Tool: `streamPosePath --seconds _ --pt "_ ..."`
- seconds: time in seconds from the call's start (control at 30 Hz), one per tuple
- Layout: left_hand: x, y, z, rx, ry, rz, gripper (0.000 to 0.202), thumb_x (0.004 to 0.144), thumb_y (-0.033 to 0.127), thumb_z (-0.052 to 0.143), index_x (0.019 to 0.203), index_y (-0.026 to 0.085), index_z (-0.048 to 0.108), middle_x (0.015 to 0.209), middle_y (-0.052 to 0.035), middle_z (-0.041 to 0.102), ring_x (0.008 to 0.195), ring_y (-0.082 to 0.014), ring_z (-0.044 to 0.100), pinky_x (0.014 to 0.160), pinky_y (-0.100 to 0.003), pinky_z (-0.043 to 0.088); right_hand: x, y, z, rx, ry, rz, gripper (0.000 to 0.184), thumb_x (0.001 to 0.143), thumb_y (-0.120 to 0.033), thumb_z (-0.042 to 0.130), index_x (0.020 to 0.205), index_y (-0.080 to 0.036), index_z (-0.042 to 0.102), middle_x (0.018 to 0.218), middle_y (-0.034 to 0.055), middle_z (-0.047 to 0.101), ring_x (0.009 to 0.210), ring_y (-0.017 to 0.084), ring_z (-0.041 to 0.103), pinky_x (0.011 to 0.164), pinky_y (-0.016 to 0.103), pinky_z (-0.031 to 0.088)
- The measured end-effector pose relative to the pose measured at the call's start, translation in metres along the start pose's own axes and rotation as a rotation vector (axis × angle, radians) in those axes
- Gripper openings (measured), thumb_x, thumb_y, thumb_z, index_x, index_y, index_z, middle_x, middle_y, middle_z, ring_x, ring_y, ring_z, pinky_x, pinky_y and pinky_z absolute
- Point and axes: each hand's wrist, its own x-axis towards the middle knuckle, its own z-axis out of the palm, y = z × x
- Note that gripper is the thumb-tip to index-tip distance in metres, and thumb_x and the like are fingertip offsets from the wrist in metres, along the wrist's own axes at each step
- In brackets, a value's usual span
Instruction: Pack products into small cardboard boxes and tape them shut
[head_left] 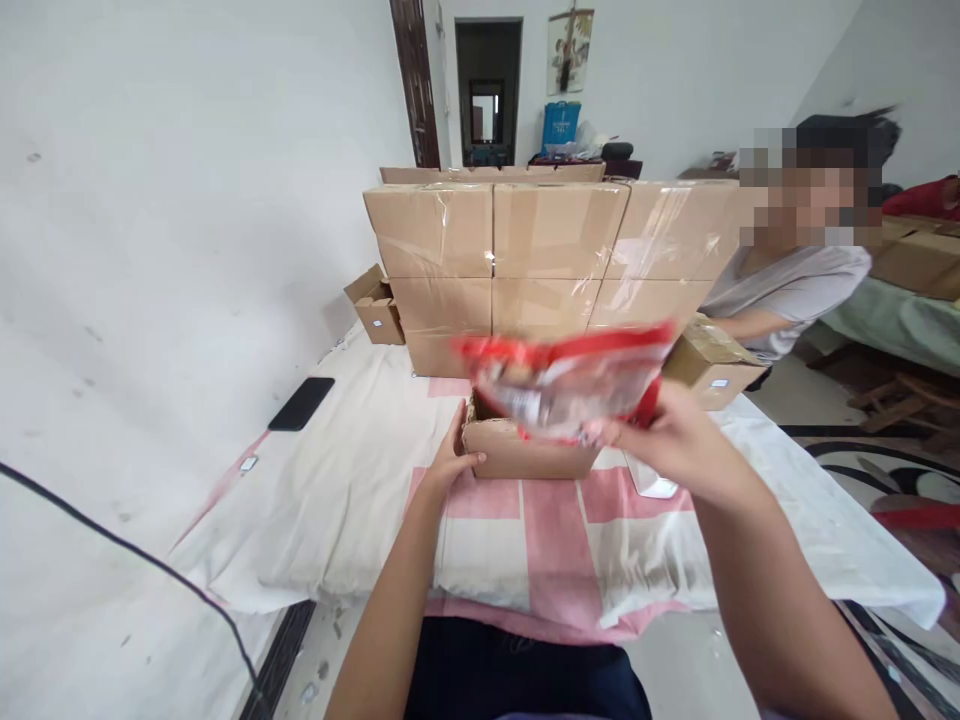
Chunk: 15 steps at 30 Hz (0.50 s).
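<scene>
A red and clear plastic bag [577, 385], smeared by motion, is in my right hand [679, 445], which grips its right end with the thumb in front. The bag is tilted above a small cardboard box [534, 458] and hides most of its opening. My left hand [454, 455] holds the left side of this box, thumb on the front face and fingers along the side. What the bag contains is too blurred to name. A white object [651, 478] lies beside the box, below my right hand, partly covered.
Taped cardboard boxes [559, 235] are stacked behind the small box. An opened carton [377, 310] stands left of the stack, another carton [712, 365] right of it. A black phone-like slab [301, 404] lies on the cloth-covered table [337, 510]. A person [795, 285] is at the right.
</scene>
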Motion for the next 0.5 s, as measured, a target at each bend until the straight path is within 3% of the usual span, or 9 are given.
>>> streamPosePath --seconds 0.07,0.1,0.13,0.23,0.33,0.43,0.5 --pt "0.004 0.001 -0.003 0.004 -0.042 0.005 0.122 0.059 0.038 0.09 0.162 0.028 0.026 0.166 -0.0111 0.032 0.151 -0.0381 0.033 0.123 -0.048 0.032 0.024 0.008 -0.011 -0.109 0.197 0.007 0.031 0.091 -0.045 0.069 0.109 -0.02 0.071 0.096 0.0027 0.075 0.09 0.025 0.071 0.079 0.036 0.057" --pt "0.004 0.001 -0.004 0.008 -0.055 0.008 0.121 0.06 0.037 0.089 0.162 0.029 0.025 0.168 -0.0104 0.029 0.152 -0.0379 0.031 0.123 -0.048 0.031 0.037 0.016 -0.013 -0.18 0.197 0.03 0.031 0.09 -0.043 0.069 0.109 -0.019 0.07 0.096 0.003 0.074 0.09 0.026 0.07 0.079 0.036 0.057" --pt "0.004 0.002 -0.004 0.014 -0.062 0.011 0.12 0.061 0.037 0.089 0.162 0.03 0.024 0.169 -0.0098 0.027 0.153 -0.0376 0.028 0.123 -0.048 0.031 0.049 0.026 -0.012 -0.254 0.128 0.072 0.03 0.089 -0.04 0.069 0.108 -0.018 0.071 0.094 0.0032 0.074 0.088 0.026 0.07 0.078 0.036 0.056" --pt "0.001 0.001 -0.001 0.028 -0.066 0.029 0.116 0.062 0.033 0.087 0.161 0.032 0.026 0.169 -0.0079 0.026 0.155 -0.0354 0.023 0.124 -0.048 0.029 0.073 0.058 0.001 -0.508 -0.307 0.277 0.018 0.079 -0.027 0.071 0.093 -0.017 0.074 0.079 0.0027 0.073 0.071 0.023 0.067 0.069 0.032 0.052" --pt "-0.002 0.0 0.002 0.008 -0.094 0.0 0.109 0.064 0.033 0.086 0.159 0.025 0.033 0.162 -0.0127 0.04 0.15 -0.0372 0.034 0.122 -0.05 0.031 0.078 0.08 0.026 -0.581 -0.652 0.34 0.007 0.071 -0.019 0.072 0.078 -0.02 0.074 0.073 0.0027 0.072 0.065 0.021 0.065 0.064 0.031 0.049" --pt "-0.002 0.002 0.001 0.008 -0.132 -0.017 0.105 0.066 0.033 0.085 0.158 0.022 0.036 0.16 -0.0143 0.043 0.146 -0.0387 0.04 0.12 -0.051 0.033 0.071 0.085 0.04 -0.448 -0.742 0.289 0.011 0.074 -0.022 0.07 0.083 -0.023 0.076 0.085 0.0023 0.076 0.074 0.022 0.069 0.068 0.031 0.052" --pt "-0.001 0.004 -0.001 0.037 -0.159 0.032 0.108 0.066 0.032 0.085 0.159 0.027 0.032 0.166 -0.0109 0.034 0.151 -0.0374 0.033 0.122 -0.05 0.031 0.064 0.082 0.034 -0.341 -0.606 0.227 0.021 0.081 -0.027 0.066 0.1 -0.024 0.076 0.102 0.003 0.078 0.088 0.022 0.071 0.077 0.032 0.055"
